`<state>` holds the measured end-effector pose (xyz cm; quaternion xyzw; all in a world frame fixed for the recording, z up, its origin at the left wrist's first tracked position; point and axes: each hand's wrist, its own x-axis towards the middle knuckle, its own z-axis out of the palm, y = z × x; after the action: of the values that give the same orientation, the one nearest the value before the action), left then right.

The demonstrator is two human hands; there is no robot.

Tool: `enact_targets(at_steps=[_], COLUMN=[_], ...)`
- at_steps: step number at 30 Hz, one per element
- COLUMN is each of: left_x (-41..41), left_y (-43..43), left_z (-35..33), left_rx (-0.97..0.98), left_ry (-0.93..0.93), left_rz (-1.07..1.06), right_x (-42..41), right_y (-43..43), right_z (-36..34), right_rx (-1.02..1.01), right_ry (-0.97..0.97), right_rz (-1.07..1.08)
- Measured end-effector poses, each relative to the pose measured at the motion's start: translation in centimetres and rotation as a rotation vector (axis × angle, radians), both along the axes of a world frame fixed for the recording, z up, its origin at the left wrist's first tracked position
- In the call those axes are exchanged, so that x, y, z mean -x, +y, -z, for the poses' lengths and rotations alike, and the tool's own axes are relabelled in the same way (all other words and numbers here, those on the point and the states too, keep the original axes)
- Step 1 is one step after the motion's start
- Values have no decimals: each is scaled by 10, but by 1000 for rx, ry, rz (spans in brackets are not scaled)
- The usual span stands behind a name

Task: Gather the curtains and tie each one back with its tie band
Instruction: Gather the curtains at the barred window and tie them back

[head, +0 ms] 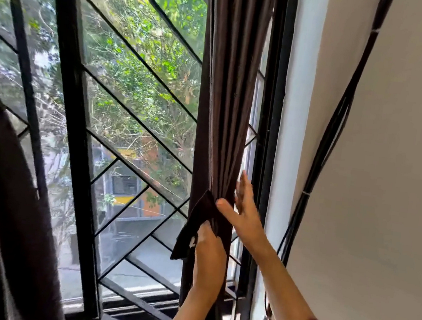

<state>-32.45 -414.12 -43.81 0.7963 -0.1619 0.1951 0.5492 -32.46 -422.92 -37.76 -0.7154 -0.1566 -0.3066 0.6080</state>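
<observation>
A dark brown curtain hangs gathered into a narrow bundle at the right side of the window. A dark tie band wraps the bundle at its pinched waist, with a loose flap sticking out to the left. My left hand grips the band and the curtain just below the waist. My right hand lies against the right side of the bundle, fingers straight and pointing up, thumb pressing on the front. A second dark curtain hangs at the far left.
Black window bars and slanted grille rods cross the glass, with trees and a building outside. A white wall stands to the right, with a bundle of black cables running down it. The sill lies below.
</observation>
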Motion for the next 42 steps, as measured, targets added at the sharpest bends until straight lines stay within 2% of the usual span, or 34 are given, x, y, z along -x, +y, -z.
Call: enact_targets(at_steps=[3,6,7,8,10,12,13,15,18,22,24,25,28,30,33,34,37,40,42], left_x=[-3,-6,-2,-3,-3,1,0,-5,4,13,10,7,-1,-10,-23,-28,-28,-24,-19], left_y=[-1,-1,0,2,5,7,6,7,5,7,10,10,21,29,45,50,58,58,53], left_z=[6,11,7,9,9,4,2,3,-1,3,7,9,5,1,-3,-5,-23,-31,-33], left_rx=[97,54,112,155,98,163,126,120,183,196,158,76,-181,-261,-445,-425,-110,149,277], left_ry=[-121,-198,-197,-172,-107,5,47,-58,-66,48,103,109,-9,-128,-30,-24,36,113,89], left_rz=[5,31,54,74,68,92,75,77,142,203,228,194,145,225,359,424,534,526,505], right_x=[-5,-11,-12,-13,-15,-13,-12,-6,2,4,6,7,6,3,4,5,6,6,7], right_y=[24,37,38,39,38,35,34,36,44,48,50,50,48,44,40,40,40,42,43], right_z=[-13,10,17,22,26,28,28,28,28,25,21,19,18,20,19,17,11,8,7], right_rx=[195,183,193,184,192,229,211,164,131,45,12,8,44,79,103,109,49,-39,-70], right_ry=[44,43,64,74,100,86,58,-25,-136,-160,-165,-165,-186,-193,-219,-232,-238,-208,-200], right_rz=[72,136,144,145,142,149,166,218,244,226,204,200,227,244,273,275,236,207,192])
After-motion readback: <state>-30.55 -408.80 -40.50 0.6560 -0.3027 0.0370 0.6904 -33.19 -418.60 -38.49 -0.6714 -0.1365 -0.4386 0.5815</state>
